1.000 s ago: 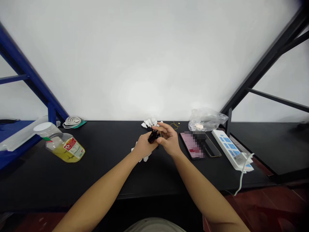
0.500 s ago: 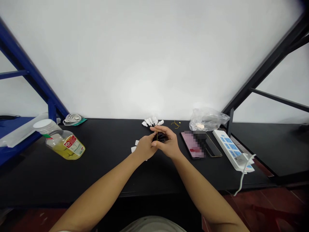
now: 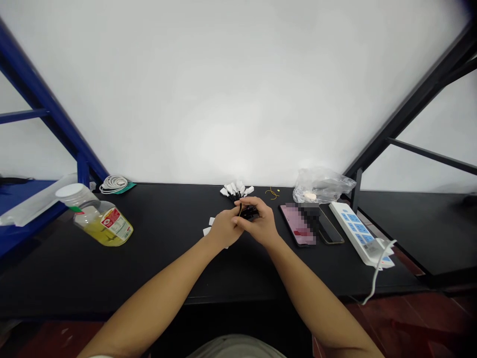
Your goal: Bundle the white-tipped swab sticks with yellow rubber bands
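Note:
Both hands are together over the middle of the black table. My left hand is closed round a bundle of thin black cables whose ends stick out to the right. My right hand curves over the same spot, its thumb and fingertips pinching a thin yellow band that shows as a short strand at the bundle. Beyond the fingers, white tags fan out on black cables. Other white tags show left of my left hand. The palms hide most of the bundle.
To the right lie a phone with a lit pink screen, a dark phone and a white power strip. Yellow bands and a clear plastic bag are at the back. A jar of yellow liquid and a coiled white cable are left.
The yellow strand, stretched upright between my right thumb and fingers before, now shows shorter and slanted against the bundle. My right thumb has moved slightly left. The view has shifted a little.

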`<state>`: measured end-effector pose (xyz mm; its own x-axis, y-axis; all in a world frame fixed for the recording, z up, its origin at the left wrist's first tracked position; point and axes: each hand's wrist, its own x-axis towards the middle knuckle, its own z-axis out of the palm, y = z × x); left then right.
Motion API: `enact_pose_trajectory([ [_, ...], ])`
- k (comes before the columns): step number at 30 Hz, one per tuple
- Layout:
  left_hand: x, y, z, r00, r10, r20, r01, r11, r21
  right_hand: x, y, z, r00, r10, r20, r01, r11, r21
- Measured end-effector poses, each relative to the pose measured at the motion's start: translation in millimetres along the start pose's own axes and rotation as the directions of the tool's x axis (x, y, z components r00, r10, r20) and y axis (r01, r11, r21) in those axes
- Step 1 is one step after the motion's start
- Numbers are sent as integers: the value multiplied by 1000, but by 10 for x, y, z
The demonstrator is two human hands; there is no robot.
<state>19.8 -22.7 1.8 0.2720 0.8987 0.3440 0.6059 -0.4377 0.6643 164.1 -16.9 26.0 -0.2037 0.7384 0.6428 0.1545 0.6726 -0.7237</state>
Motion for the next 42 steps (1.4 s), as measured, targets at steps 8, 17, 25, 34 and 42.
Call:
enact_pose_trajectory([
  [8,-8,71,-11,998,-5,67,3,999,36,-20,8,0,999,51,-16,-48,989,141],
  [17,4,-27,-15,999,-3,-49,-3,994,-112,39,36,-92,995,-35,95,42,996,-78],
  [25,-6,-65,14,991,-72,-113,33,949,-314,95,69,-161,976,123,179,-104,988,-113],
  [34,5,-236,-8,997,70,-39,-79,810,-581,74,199,-112,937,253,239,-248,967,-50],
  [42,58,-89,-120,999,-19,-43,-7,851,-525,56,300,-22,941,170,293,-120,976,-179],
])
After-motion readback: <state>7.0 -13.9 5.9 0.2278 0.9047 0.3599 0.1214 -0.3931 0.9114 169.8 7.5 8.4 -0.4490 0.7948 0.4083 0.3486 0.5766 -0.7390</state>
